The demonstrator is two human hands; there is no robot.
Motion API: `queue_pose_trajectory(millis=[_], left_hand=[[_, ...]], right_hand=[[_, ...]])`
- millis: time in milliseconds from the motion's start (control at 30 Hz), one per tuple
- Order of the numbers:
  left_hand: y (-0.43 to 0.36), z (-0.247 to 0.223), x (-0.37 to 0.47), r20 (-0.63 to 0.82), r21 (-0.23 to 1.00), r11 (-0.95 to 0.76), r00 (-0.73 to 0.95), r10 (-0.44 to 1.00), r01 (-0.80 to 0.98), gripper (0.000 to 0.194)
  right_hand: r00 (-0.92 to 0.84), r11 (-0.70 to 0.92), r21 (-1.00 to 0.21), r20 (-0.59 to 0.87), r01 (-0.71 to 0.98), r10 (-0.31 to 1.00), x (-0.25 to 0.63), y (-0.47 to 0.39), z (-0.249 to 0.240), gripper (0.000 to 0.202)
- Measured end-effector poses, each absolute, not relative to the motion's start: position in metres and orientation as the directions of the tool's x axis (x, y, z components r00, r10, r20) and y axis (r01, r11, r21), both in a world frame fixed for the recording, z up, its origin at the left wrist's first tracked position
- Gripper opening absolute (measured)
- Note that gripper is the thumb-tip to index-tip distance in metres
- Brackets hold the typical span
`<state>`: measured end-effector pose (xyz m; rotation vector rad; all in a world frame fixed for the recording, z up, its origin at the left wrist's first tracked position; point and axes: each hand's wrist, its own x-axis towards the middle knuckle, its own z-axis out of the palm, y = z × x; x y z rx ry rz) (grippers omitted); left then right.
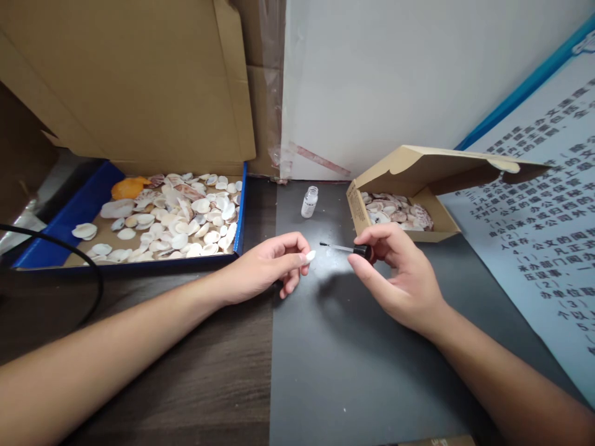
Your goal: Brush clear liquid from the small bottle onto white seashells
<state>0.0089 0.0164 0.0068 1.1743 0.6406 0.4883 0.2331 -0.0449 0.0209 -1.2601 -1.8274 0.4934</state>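
The left hand (274,265) pinches a small white seashell (310,256), likely light, rigid and chippable, best held by its rim. The right hand (403,272) grips the brush applicator (361,251) by its black cap.

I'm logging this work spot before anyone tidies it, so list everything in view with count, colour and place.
Small shell: one, white, in the left fingers
Brush cap: one, black, in the right fingers, bristles toward the small shell
Bottle: one, clear with pale label, uncapped, upright on the mat
Mat: one, dark grey, under the bottle
Blue box: one, open, left, full of loose shells, too many to count, mostly white, one orange
Cardboard box: one, brown, open, right, holding pale and brownish shells, uncounted
Printed sheet: one, pale blue, black characters, far right
Cable: one, black, left edge
Table: one, dark wood grain, beneath
Left hand: one, bare, centre
Right hand: one, bare, right of centre
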Motion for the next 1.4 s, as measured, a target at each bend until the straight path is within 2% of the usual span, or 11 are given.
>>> queue_pose_trajectory(millis=[467,900,1400], left_hand=[[0.0164,0.0070,0.0086,-0.210,0.946,0.324,0.729,0.651,-0.017,0.020],[0.0171,0.0058,0.0086,-0.203,0.945,0.326,0.739,0.643,-0.025,0.021],[0.0175,0.0070,0.0084,-0.212,0.941,0.339,0.748,0.629,-0.019,0.016]], right_hand=[[-0.179,0.424,-0.720,0.394,0.549,0.901,0.2331,-0.0459,0.0223,0.014],[-0.104,0.365,-0.722,0.380,0.588,0.919,0.2340,-0.0426,0.0226,0.012],[-0.166,0.418,-0.691,0.403,0.590,0.900,0.2343,-0.0439,0.0204,0.016]])
